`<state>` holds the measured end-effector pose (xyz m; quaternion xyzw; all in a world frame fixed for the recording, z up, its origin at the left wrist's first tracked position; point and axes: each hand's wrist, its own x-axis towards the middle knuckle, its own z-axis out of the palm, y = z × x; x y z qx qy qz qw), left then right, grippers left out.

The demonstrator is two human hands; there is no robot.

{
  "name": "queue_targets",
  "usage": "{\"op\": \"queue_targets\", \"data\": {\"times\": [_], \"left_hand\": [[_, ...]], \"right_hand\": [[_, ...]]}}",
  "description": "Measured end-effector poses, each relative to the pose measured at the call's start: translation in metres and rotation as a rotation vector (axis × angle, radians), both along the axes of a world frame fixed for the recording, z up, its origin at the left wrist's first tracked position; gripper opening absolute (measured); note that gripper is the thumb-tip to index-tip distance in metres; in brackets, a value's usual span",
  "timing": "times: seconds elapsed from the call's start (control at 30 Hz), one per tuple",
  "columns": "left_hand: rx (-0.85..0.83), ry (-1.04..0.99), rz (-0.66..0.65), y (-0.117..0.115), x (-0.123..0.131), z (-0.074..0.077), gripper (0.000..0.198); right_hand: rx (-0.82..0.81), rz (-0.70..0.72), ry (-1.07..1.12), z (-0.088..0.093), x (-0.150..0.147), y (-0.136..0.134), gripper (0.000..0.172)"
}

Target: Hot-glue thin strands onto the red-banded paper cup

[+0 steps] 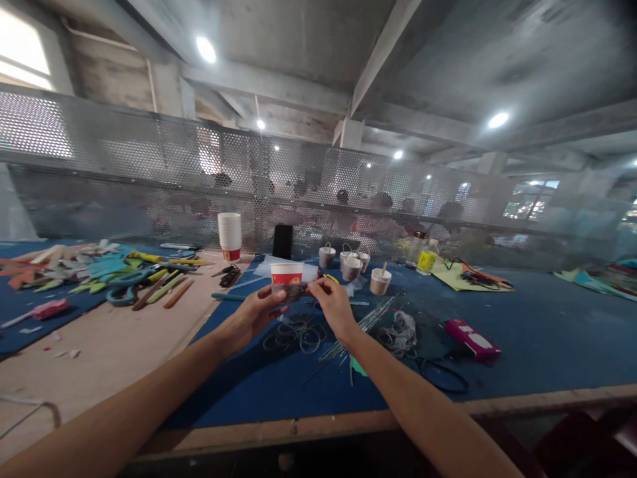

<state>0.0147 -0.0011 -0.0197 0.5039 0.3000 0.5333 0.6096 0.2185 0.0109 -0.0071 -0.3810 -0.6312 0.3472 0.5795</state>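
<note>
A red and white paper cup (286,272) is held up over the blue mat, its lower part wrapped in a grey band of cord. My left hand (253,313) grips the cup from the left, fingers around its lower side. Close to the cup's right side, my right hand (334,302) has its fingertips pinched on what looks like the end of the grey cord; the fingers partly hide it. Loose loops of grey cord (298,337) lie on the mat below the hands. Several grey-wrapped small cups (351,267), some with wire-like handles, stand behind.
A stack of paper cups (229,232) and a dark phone (283,241) stand at the back. Thin wires (361,328), a cord bundle (399,332) and a magenta device (472,340) lie rightward. Scissors (128,284) and craft tools lie left. A perforated metal screen (298,179) rises behind.
</note>
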Motion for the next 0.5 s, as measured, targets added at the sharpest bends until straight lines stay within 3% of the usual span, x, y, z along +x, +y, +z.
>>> {"op": "queue_targets", "data": {"times": [0.5], "left_hand": [[0.025,0.009,-0.063,0.0047,-0.0031,-0.0048,0.041]], "right_hand": [[-0.017,0.002,-0.021,0.0064,0.001,-0.0043,0.031]]}}
